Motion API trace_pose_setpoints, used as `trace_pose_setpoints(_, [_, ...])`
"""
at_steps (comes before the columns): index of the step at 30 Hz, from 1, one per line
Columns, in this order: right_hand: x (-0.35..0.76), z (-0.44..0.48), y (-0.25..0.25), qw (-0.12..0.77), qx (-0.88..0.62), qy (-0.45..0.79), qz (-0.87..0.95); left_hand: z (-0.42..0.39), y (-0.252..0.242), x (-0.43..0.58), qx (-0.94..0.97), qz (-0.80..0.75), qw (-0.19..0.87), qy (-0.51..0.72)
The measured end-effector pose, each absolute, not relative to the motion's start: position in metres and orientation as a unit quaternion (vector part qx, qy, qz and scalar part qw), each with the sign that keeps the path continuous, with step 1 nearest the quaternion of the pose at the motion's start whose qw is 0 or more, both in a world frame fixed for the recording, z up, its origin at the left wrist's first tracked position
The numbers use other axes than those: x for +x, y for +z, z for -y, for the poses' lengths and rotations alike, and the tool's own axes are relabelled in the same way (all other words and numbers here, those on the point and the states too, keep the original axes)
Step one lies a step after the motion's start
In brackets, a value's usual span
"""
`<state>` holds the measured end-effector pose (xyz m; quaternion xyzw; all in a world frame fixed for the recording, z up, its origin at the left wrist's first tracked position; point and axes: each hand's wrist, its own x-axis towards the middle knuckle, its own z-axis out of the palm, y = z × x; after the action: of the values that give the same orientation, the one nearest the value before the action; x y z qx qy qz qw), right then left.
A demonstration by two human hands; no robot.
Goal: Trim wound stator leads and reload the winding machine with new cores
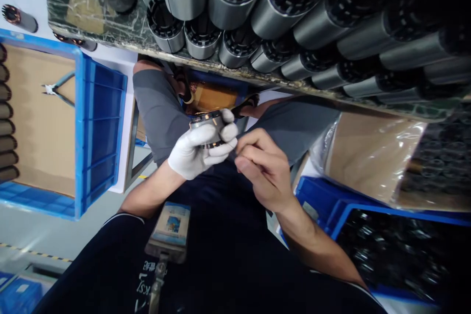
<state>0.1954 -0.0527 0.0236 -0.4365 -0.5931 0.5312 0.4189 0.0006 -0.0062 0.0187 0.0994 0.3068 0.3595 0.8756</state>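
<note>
My left hand, in a white glove, has its grip closed around a short metal cylinder, fingers wrapped over the near side and the fingertips curled across its front. The cylinder lies roughly level, its long axis running left to right across my view, with the shiny end toward my left and the other end buried under the glove.

My bare right hand sits just beside it on the right, fingers pinched together at the glove's fingertips. I think something thin is caught between thumb and forefinger, perhaps a wire, but the view is too dark and small there to be sure. So the cylinder lies to the left of that pinch, touching or nearly touching it, and the left hand is the one carrying it.

Beyond my hands a person in a grey shirt sits opposite. Above them, on the tabletop, is a stack of similar metal cylinders lying on their sides. To my left is a blue crate lined with cardboard, with a pair of pliers lying on it. Another blue crate of dark parts stands at my right.
</note>
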Motion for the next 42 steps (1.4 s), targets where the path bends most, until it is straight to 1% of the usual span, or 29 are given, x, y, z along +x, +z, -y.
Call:
trace_pose_setpoints(2, [0.198, 0.047, 0.032, 0.457, -0.421, 0.490, 0.611, 0.005, 0.017, 0.006, 0.084, -0.308, 0.870, 0.377])
trace_pose_setpoints(4, [0.196, 0.039, 0.039, 0.510, -0.365, 0.527, 0.573, 0.003, 0.015, 0.006, 0.116, -0.335, 0.861, 0.364])
trace_pose_setpoints(6, [0.188, 0.031, 0.041, 0.529, -0.327, 0.558, 0.549, 0.003, 0.012, 0.003, 0.152, -0.369, 0.855, 0.331])
trace_pose_setpoints(8, [0.178, 0.026, 0.038, 0.504, -0.333, 0.558, 0.569, 0.003, 0.007, -0.001, 0.162, -0.391, 0.849, 0.316])
trace_pose_setpoints(11, [0.171, 0.035, 0.025, 0.429, -0.361, 0.508, 0.654, 0.003, -0.001, -0.003, 0.155, -0.423, 0.806, 0.383])
trace_pose_setpoints(13, [0.179, 0.049, 0.015, 0.385, -0.355, 0.485, 0.700, 0.002, -0.006, -0.003, 0.162, -0.442, 0.781, 0.410])
trace_pose_setpoints(15, [0.196, 0.062, 0.009, 0.346, -0.349, 0.509, 0.706, -0.001, -0.006, -0.005, 0.220, -0.451, 0.755, 0.423])
trace_pose_setpoints(16, [0.206, 0.065, 0.008, 0.337, -0.356, 0.534, 0.689, -0.003, -0.005, -0.006, 0.279, -0.459, 0.728, 0.427])
trace_pose_setpoints(19, [0.225, 0.059, 0.011, 0.371, -0.429, 0.566, 0.598, -0.006, 0.008, -0.012, 0.499, -0.471, 0.601, 0.411])
trace_pose_setpoints(21, [0.223, 0.044, 0.017, 0.403, -0.473, 0.576, 0.531, -0.005, 0.021, -0.014, 0.587, -0.457, 0.556, 0.370])
trace_pose_setpoints(24, [0.206, 0.018, 0.025, 0.409, -0.485, 0.614, 0.470, 0.002, 0.036, -0.009, 0.610, -0.446, 0.569, 0.324])
trace_pose_setpoints(27, [0.191, 0.008, 0.029, 0.430, -0.510, 0.572, 0.477, 0.013, 0.040, 0.000, 0.577, -0.494, 0.571, 0.311])
trace_pose_setpoints(29, [0.186, 0.012, 0.030, 0.451, -0.523, 0.543, 0.477, 0.022, 0.037, 0.006, 0.567, -0.533, 0.535, 0.329])
trace_pose_setpoints(30, [0.185, 0.015, 0.029, 0.458, -0.520, 0.550, 0.467, 0.025, 0.034, 0.008, 0.574, -0.538, 0.512, 0.345])
trace_pose_setpoints(33, [0.194, 0.021, 0.023, 0.453, -0.492, 0.617, 0.414, 0.029, 0.023, 0.007, 0.621, -0.495, 0.457, 0.400])
trace_pose_setpoints(35, [0.207, 0.019, 0.019, 0.441, -0.498, 0.640, 0.384, 0.027, 0.018, 0.000, 0.636, -0.463, 0.448, 0.424])
trace_pose_setpoints(37, [0.222, 0.013, 0.019, 0.477, -0.520, 0.595, 0.385, 0.020, 0.018, -0.008, 0.636, -0.451, 0.457, 0.427])
trace_pose_setpoints(39, [0.235, 0.009, 0.025, 0.519, -0.544, 0.464, 0.468, 0.011, 0.021, -0.014, 0.645, -0.445, 0.457, 0.422])
trace_pose_setpoints(40, [0.238, 0.008, 0.030, 0.519, -0.536, 0.378, 0.548, 0.007, 0.024, -0.016, 0.653, -0.439, 0.453, 0.418])
trace_pose_setpoints(41, [0.240, 0.009, 0.036, 0.492, -0.516, 0.296, 0.636, 0.004, 0.027, -0.016, 0.662, -0.436, 0.449, 0.412])
trace_pose_setpoints(42, [0.240, 0.010, 0.040, 0.447, -0.492, 0.235, 0.709, 0.002, 0.030, -0.016, 0.671, -0.435, 0.447, 0.402])
